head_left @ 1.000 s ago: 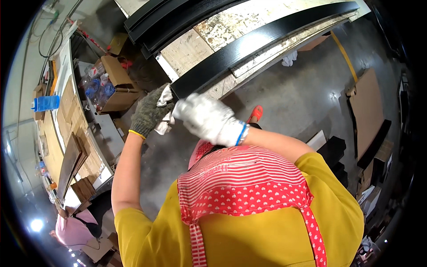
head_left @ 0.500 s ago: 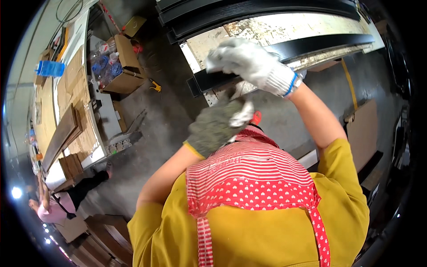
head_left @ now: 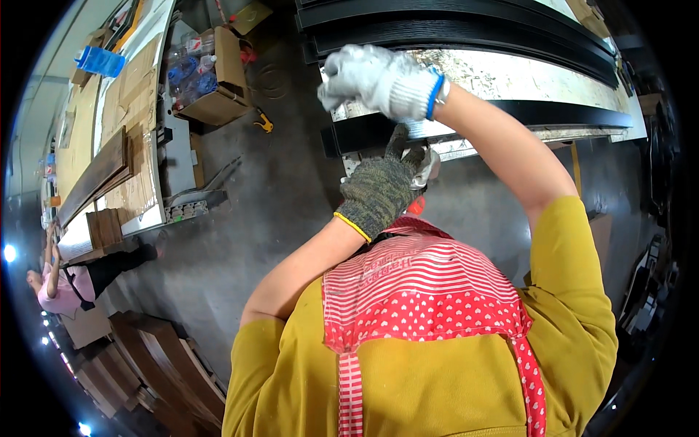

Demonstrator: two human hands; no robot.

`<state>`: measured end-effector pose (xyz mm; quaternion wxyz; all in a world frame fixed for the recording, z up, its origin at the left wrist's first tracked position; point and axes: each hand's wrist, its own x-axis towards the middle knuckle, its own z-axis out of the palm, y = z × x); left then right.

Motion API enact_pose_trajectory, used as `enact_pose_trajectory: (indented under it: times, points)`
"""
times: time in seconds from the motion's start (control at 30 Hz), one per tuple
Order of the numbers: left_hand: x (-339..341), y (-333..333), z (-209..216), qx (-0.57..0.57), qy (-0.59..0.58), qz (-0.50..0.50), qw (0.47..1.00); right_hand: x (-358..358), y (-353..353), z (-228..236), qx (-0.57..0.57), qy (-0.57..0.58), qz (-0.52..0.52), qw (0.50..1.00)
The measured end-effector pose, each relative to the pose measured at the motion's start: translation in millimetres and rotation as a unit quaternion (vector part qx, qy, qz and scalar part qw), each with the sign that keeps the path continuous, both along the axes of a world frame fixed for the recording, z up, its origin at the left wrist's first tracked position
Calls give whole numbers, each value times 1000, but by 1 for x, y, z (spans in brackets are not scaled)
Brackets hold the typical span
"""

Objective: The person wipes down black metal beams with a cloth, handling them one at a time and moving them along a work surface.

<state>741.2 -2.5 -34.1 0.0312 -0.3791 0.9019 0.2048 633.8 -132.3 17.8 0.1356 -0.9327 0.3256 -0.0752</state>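
My left hand, in a grey-green knit glove with a yellow cuff, is closed around a crumpled white piece that looks like a rag. One of its fingers points up to the near edge of a long black board and seems to touch it. My right hand, in a white knit glove with a blue cuff, is raised above the board's left end. Its fingers are curled; whether anything is in them is hidden. The board lies along the near side of a stained white worktable.
More black boards lie stacked across the table's far side. To the left stands a bench with brown planks and a blue container. A carton of plastic bottles and a yellow tool are nearby. Another person works far left.
My right hand has moved up and slightly left. My left hand has moved right and up, to the black board's edge. The whole view has shifted a little.
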Motion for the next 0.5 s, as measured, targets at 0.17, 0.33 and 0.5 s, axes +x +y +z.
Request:
enact_pose_trajectory:
  times: [0.17, 0.33, 0.5]
  points:
    - [7, 7, -23, -60, 81, 24, 995, 9, 25, 5, 93, -1, -3, 996]
    - [10, 5, -1, -35, 38, 10, 999, 6, 32, -3, 12, -16, -213, 977]
    - [12, -4, -13, -68, 14, -29, 997, 10, 59, -13, 61, -42, -257, 964]
